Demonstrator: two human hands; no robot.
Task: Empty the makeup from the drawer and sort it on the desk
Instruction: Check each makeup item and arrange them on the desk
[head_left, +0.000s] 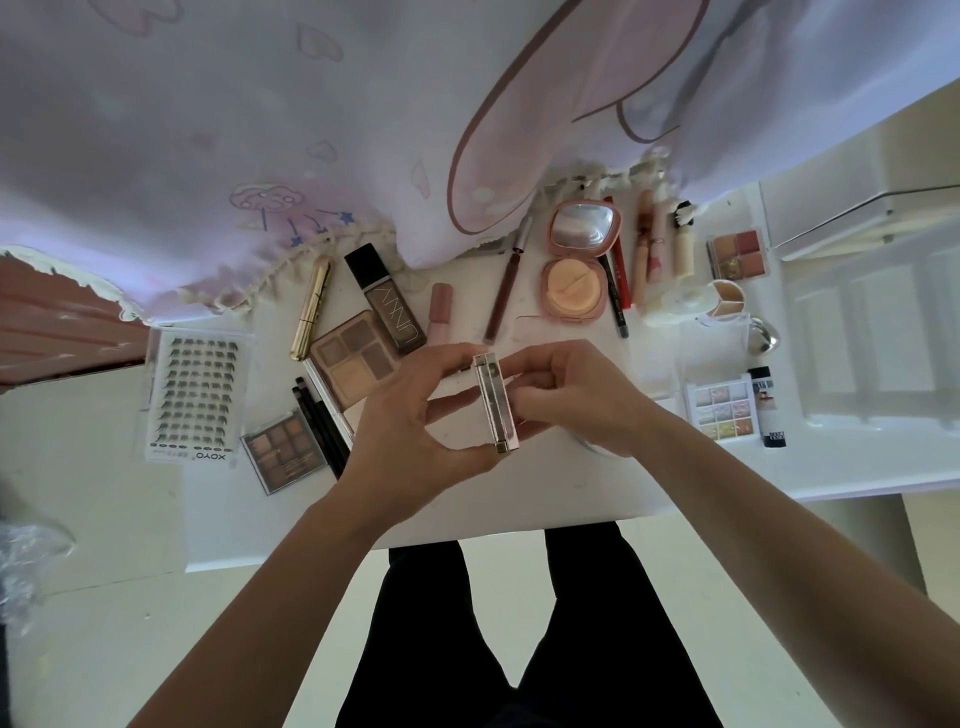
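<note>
Silver compact (496, 405): the piece I am handling. It is held edge-on just above the near middle of the desk (571, 483), between both hands and not resting on the surface.
Look: slim, flat and rectangular, with a shiny silver rim, a rosy tint down one side, a seam running lengthwise and a small hinge at the end nearest me. I see only the edge, so I cannot tell what is inside or whether the lid is fully closed.
Left grip (415, 415): clamped on the compact, with fingers curled over the far end and the thumb near the hinge end.
Right grip (582, 400): also clamped on it, with curled fingers pinching the right-hand face.
Risk, slip: the casing looks smooth and I hold it by narrow edges. If one side loosens, I judge it could drop onto the desk or past the front edge to the floor.
Risk, lid: prying at the seam could spring it open and crack the pans inside.
Risk, crowding: the open brown palette (353, 358) and black pencils (322, 426) lie just beside my left hand, so a careless set-down could knock them.
Risk, sorting: the pale palette (719, 410) lies well apart on the right, so I could choose the wrong group.
</note>
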